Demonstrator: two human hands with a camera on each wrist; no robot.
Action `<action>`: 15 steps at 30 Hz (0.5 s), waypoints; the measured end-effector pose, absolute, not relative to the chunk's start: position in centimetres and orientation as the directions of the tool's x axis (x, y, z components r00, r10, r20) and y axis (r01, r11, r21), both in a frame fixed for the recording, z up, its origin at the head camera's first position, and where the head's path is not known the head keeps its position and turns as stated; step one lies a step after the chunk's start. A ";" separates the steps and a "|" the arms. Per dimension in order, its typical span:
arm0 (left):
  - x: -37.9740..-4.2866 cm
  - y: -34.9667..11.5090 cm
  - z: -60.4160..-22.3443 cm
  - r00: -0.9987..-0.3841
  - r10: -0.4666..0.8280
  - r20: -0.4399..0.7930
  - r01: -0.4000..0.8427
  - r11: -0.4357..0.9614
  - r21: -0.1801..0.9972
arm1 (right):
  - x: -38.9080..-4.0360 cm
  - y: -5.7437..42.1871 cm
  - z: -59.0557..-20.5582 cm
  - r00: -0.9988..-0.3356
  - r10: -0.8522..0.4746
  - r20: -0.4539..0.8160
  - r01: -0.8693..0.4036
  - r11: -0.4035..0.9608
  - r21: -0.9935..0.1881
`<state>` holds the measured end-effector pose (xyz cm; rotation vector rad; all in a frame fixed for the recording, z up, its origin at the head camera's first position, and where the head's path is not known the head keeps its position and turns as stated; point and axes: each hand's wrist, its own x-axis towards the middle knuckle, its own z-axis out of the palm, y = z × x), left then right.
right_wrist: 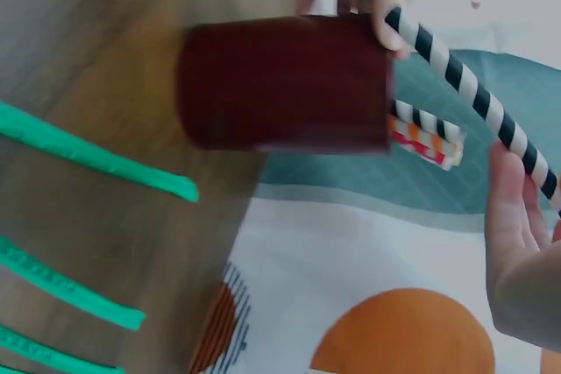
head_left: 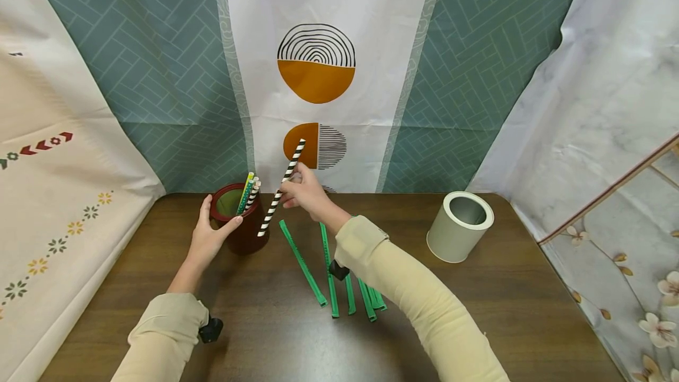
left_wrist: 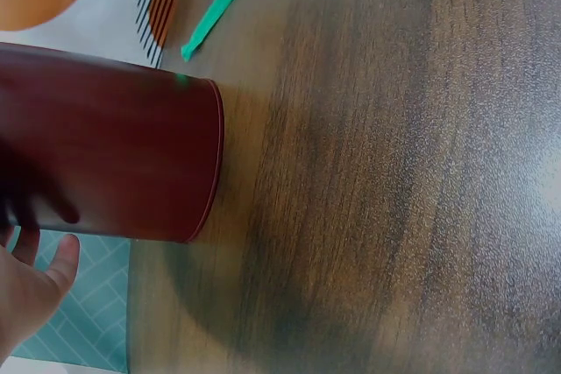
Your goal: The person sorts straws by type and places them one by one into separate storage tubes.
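A black-and-white striped paper straw [head_left: 269,214] is pinched by my right hand [head_left: 309,194], slanting in the air just right of a dark red cylindrical cup [head_left: 247,240]. In the right wrist view, the thumb and fingertips press on the straw [right_wrist: 480,101]. My left hand [head_left: 204,241] holds the cup near its rim, thumb on the near side and fingers round the left. Several patterned straws [head_left: 247,194] stand in the cup, leaning to its right side. The left wrist view shows the cup's wall [left_wrist: 105,146] and only part of the left hand [left_wrist: 35,291].
Several slim green-wrapped sticks [head_left: 303,264] lie on the brown wooden table [head_left: 265,335], some partly under the right forearm. An open whitish can [head_left: 450,233] stands at the back right. A patterned curtain [head_left: 180,105] hangs behind the table's far edge.
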<state>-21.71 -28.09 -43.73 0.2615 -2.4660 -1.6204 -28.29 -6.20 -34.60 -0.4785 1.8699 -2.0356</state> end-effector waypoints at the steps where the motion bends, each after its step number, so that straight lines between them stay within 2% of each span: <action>1: -21.7 -28.1 -43.7 -0.969 -0.242 0.053 -0.047 0.390 0.919 | -28.4 -6.2 -34.3 -0.896 -0.441 0.045 0.002 -0.105 -0.994; 8: -21.9 -28.2 -44.1 -0.967 -0.246 0.061 -0.046 0.407 0.912 | -28.7 -6.9 -33.3 -0.935 -0.316 0.163 -0.107 -0.189 -0.976; 15: -21.9 -28.2 -44.2 -0.967 -0.246 0.067 -0.042 0.414 0.909 | -28.4 -8.1 -33.7 -0.954 -0.220 0.204 -0.154 -0.225 -0.962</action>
